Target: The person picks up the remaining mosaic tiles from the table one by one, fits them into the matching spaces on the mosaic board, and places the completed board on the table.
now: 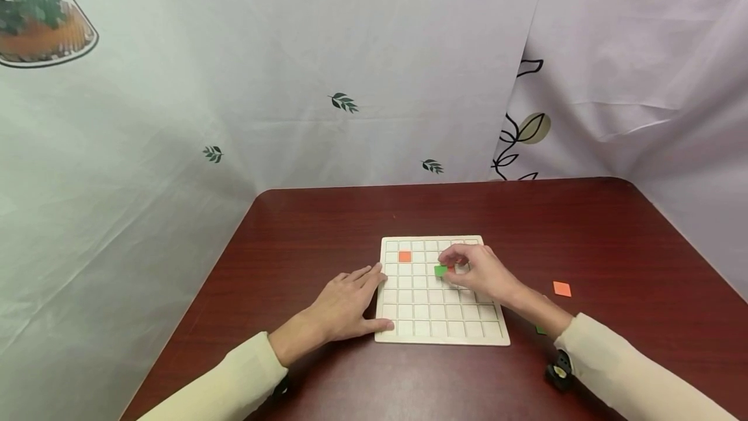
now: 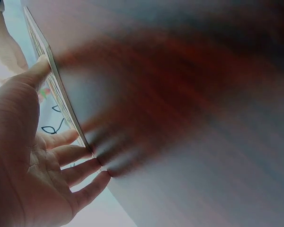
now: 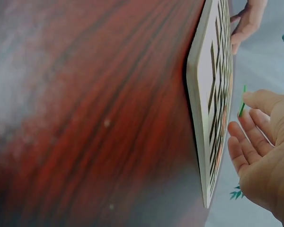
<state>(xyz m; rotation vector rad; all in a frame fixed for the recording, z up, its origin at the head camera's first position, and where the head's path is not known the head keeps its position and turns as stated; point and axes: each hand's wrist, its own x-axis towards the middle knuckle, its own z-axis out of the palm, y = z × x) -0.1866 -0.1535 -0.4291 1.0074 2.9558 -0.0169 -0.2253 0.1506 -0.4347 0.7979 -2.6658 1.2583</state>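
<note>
Your left hand (image 1: pixel 345 304), centre of the frame, below the middle: fingers extended and spread, nothing clasped; fingertips and thumb touch the left edge of the board (image 1: pixel 429 312). Your right hand (image 1: pixel 482 271), right of centre: thumb and finger nearly meeting in a narrow pinch on one green tile (image 1: pixel 440 271). The right wrist view shows you this tile edge-on, with the other fingers loosely bent.

Surroundings, left to right: white printed cloth (image 1: pixel 263 83), with a plant motif at upper left; your pale left sleeve (image 1: pixel 228 375), lower left; dark red table (image 1: pixel 315 226) beneath the board; a second green tile (image 1: pixel 540 330), lower right, mostly hidden by your right forearm; a black device (image 1: pixel 560 372) at your right cuff; a loose orange tile (image 1: pixel 561 288), right of the board. Your right hand blocks part of the board's upper right.

Board: just right of centre, flat, off-white, ruled into square cells, one orange square (image 1: pixel 405 256) at its upper left. Held tile: over the board's upper right, small, thin, bright green. Red patch (image 1: pixel 450 269) beside it: too hidden for you to tell whether held or lying on the board.
</note>
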